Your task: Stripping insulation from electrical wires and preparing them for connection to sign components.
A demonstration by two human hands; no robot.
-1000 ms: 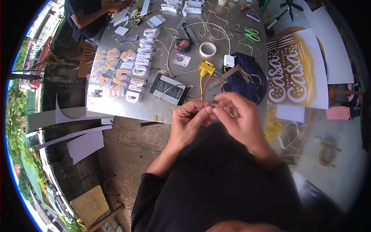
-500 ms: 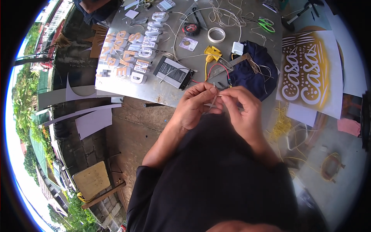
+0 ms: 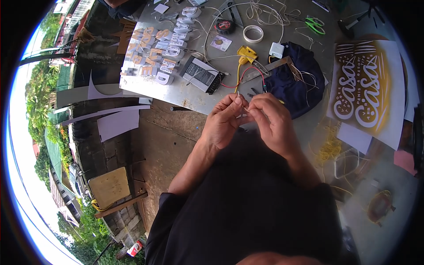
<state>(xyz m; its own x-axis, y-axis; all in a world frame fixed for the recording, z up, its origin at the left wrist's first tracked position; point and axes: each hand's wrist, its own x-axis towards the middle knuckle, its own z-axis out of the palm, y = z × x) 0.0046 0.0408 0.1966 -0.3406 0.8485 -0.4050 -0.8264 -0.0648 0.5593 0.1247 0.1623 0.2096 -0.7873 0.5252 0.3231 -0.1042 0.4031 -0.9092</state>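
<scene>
My left hand (image 3: 222,123) is closed, its thumb and forefinger pinching a thin pale wire (image 3: 238,93) whose short end pokes up past the fingertips. Just beside it, my right hand (image 3: 276,123) is closed in a pinch on the same wire, its fingertips close to the left thumb. Most of the wire is hidden by the fingers. Beyond my hands, on the metal table (image 3: 190,99), lie a black and silver power supply box (image 3: 202,75), a yellow clamp (image 3: 246,54) and a red lead (image 3: 240,80). A navy cloth (image 3: 304,75) lies beyond my right hand.
White block letters (image 3: 163,77) stand at the table's left. A tape roll (image 3: 253,40), tape measure (image 3: 225,27), green-handled scissors (image 3: 315,25) and white adapter (image 3: 277,50) lie farther back. A metal square (image 3: 282,64) rests partly on the cloth. A yellow-and-white lettered sheet (image 3: 384,110) is at right.
The view has shifted, so the table sits further right in the picture. My right fingertips have lowered slightly along the wire; less of the wire shows below the left fingers.
</scene>
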